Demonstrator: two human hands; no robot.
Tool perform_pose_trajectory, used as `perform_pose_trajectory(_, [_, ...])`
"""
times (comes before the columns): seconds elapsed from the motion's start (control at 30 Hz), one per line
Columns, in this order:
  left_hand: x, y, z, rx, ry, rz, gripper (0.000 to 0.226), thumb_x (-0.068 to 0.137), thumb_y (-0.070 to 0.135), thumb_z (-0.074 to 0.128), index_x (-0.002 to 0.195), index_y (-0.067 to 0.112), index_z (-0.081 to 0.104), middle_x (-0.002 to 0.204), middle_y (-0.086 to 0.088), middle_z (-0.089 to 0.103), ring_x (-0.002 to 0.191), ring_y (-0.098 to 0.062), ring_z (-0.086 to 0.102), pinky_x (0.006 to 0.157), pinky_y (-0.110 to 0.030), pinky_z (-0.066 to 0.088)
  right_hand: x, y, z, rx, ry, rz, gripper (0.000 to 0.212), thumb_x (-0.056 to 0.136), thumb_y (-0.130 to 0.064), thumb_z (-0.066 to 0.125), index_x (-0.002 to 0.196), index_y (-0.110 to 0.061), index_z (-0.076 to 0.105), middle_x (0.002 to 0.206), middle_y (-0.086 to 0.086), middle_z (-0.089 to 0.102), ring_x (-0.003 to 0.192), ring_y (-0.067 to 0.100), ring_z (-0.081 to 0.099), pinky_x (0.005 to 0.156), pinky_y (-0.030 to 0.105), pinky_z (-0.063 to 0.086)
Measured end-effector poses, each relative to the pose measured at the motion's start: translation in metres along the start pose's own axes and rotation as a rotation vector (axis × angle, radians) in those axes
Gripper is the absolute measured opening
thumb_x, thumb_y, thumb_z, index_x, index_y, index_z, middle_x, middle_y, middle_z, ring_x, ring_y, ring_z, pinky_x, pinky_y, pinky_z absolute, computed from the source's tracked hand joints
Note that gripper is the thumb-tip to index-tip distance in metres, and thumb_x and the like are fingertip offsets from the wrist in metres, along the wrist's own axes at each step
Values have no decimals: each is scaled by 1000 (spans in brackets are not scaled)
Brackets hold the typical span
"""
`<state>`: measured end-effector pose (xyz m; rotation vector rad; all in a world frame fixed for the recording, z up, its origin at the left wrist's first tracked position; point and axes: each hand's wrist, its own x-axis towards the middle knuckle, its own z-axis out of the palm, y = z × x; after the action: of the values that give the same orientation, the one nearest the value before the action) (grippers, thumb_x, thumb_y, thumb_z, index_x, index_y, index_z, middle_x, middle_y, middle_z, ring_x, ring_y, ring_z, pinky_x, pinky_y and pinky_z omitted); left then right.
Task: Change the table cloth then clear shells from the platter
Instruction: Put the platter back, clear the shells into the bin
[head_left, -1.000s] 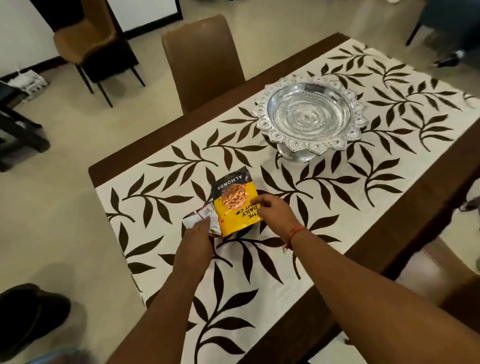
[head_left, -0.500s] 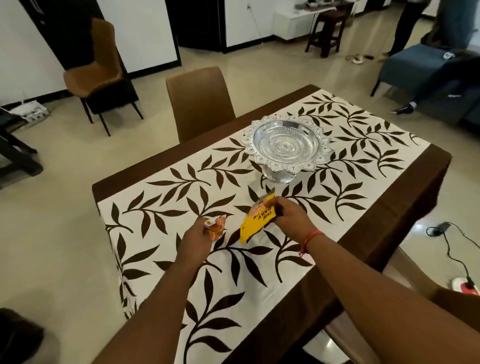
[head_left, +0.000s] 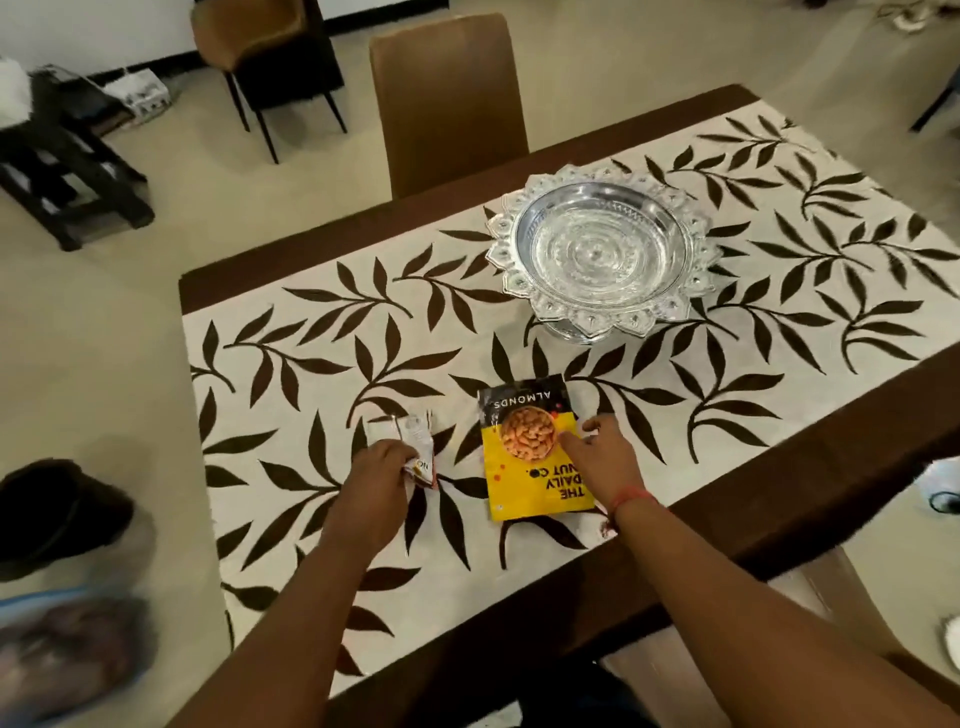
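Head: almond pouch (head_left: 530, 447) now flat on cloth (head_left: 322, 353)

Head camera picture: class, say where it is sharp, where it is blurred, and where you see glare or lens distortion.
Head view: the almond packet and silver platter are sharp enough, the packet's print legible; the shoe at lower left is smeared by blur; the platter's bowl throws bright glare; the wide lens bows the table edge and stretches both forearms toward the bottom corners.
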<state>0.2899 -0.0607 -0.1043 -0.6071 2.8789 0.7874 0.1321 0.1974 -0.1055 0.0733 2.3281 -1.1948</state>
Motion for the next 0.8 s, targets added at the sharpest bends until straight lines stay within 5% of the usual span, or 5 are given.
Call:
perform_pose_trajectory(0.27, [-4,10,13,91,23,-102,59,86,11,71,141,11,51,143,-21,47,130,-39,46,106,-49,41,40,3,-4,1,-236,-60,16,89,-12,66,98,-25,64,101,7,73,95,26,69,90,47,55])
perform_pose_trajectory(0.43, [-2,-1,25,109,-33,-122,69,93,7,60,152,31,34,160,-17,24,145,-36,26,114,-52,33,20,-12,-12,-24,-210,-240,24,93,-16,64,115,-26,65,104,-4,71,97,11,67,88,33,54])
perform_pose_trajectory(0.53, [4,6,22,42,-14,-163,68,96,6,55,153,32,30,162,-13,19,148,-32,22,117,-47,29,2,-39,-27,-44,-175,-380,20,95,-15,63,112,-26,63,94,-18,65,87,-8,61,78,11,48])
perform_pose_trajectory(0.7, [14,16,14,-10,79,-97,65,93,-7,49,150,22,40,160,-15,26,148,-31,24,118,-44,27,0,-105,-74,79,-96,-524,19,97,-19,59,112,-31,61,100,-6,70,90,13,68,76,30,55])
perform_pose_trajectory(0.8, [19,24,7,-20,111,-127,68,92,-10,46,152,22,37,161,-12,24,149,-29,20,119,-43,26,25,-142,-104,191,-25,-508,20,99,-16,56,117,-23,61,101,-2,72,86,10,70,71,22,56])
